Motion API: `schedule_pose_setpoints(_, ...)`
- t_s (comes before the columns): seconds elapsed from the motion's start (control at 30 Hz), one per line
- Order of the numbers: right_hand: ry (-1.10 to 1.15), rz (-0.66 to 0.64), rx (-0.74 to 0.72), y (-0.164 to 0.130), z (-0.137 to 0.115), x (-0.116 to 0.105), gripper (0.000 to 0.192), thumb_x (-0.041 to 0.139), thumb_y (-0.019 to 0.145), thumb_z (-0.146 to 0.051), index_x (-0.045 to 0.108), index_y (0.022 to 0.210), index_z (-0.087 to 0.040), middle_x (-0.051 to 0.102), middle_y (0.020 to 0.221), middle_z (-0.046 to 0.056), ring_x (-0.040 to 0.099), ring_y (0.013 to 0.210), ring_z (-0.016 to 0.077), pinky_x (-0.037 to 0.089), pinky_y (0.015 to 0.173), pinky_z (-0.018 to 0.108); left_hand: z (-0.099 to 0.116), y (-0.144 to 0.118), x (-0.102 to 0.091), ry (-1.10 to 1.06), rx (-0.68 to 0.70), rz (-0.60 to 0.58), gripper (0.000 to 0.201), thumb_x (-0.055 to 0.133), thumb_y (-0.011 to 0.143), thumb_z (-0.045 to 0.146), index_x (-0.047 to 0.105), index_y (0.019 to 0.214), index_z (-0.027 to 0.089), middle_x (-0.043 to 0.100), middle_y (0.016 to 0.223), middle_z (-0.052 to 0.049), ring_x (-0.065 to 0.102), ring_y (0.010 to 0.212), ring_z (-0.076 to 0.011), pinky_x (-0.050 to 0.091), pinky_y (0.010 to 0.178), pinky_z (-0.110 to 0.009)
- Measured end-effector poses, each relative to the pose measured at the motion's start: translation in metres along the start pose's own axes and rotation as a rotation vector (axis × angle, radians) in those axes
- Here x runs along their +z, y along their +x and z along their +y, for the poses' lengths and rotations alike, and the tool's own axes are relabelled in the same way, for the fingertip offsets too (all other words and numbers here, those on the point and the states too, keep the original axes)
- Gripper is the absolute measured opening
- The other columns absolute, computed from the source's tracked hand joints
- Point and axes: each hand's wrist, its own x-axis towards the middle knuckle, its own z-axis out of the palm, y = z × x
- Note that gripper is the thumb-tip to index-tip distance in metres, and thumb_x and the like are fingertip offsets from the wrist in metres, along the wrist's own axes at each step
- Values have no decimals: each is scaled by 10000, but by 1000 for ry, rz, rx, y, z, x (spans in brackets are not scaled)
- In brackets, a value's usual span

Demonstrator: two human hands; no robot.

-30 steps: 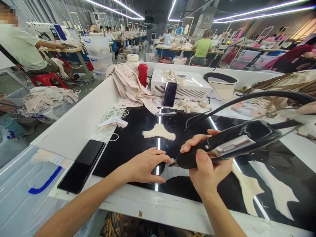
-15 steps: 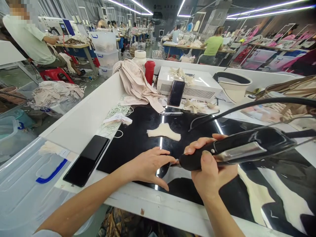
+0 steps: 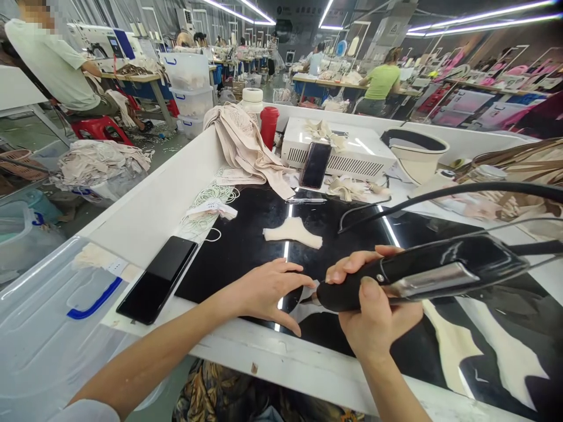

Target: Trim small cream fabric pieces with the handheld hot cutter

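Note:
My right hand grips a black hand-held cutting tool with a silver panel and a thick black cable; its tip points left and down at the glossy black work surface. My left hand lies flat, fingers spread, pressing a dark piece of fabric right at the tool's tip. A cream fabric cut-out lies on the black surface just beyond both hands.
A black phone lies at the left edge, beside a clear plastic bin lid. Another phone leans on a white box. Beige fabric pile, red cup, white elastic loops, bucket. Other people work at distant tables.
The view shifted slightly. My left hand's fingers crept a little toward the tool tip; the right hand keeps its grip on the tool in nearly the same place.

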Motion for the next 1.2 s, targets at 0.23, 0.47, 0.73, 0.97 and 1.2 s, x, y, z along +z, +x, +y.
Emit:
schedule_pose_setpoints(0.23,59,-34,2,-7,-5,5,358,751,841,-337,591,1155,-274,589,813,-25,564,621,142,534,574,321,-3,-1,3,-7,8,17,778,849,749,510,533,1402,229,640,1376,-120,469,1417,-327,341,1179,-465)
schedule_pose_setpoints(0.47,34,-53,45,-12,-2,4,332,703,889,-280,560,1188,-287,580,840,-24,585,665,146,572,646,363,-3,-1,4,-11,23,15,759,851,753,482,536,1392,220,636,1385,-122,447,1433,-344,328,1190,-508)
schedule_pose_setpoints(0.73,19,92,-40,15,-21,-7,360,791,771,-318,619,1081,-257,610,771,-36,581,576,136,524,527,299,1,-5,-7,-1,100,-20,258,809,841,331,684,1051,251,551,1500,-89,480,1413,-310,268,1207,-605)
schedule_pose_setpoints(0.97,-55,169,-81,25,-24,-29,340,794,774,-284,634,1070,-236,639,761,-35,599,572,137,536,554,309,-15,-12,-24,152,69,-3,131,613,987,215,729,945,256,596,1454,-27,454,1432,-286,237,1234,-593)
schedule_pose_setpoints(1.2,-39,125,-54,16,-17,-27,350,773,814,-287,602,1117,-257,630,811,-30,607,617,141,528,601,328,-10,-8,-18,211,-9,256,221,493,1022,140,695,1085,206,669,1262,-78,575,1226,-220,456,1100,-438)
